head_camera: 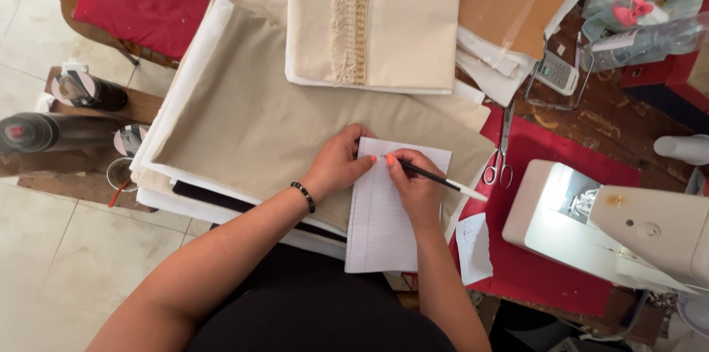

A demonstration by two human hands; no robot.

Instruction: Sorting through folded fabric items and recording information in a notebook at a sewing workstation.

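The right hand (417, 186) grips a black pencil (442, 180) with a white end, its tip down on a sheet of lined paper (380, 226). The left hand (337, 162), a dark bead bracelet (303, 196) at its wrist, presses flat on the paper's top left corner, holding nothing. The paper lies over the edge of a beige cloth (258, 115) spread on stacked fabric on the worktop (605, 123). Scissors (502, 149) lie just right of the cloth on a red mat (546, 271), beside a white sewing machine (613, 223). A fringed cream fabric (373, 19) lies farther up.
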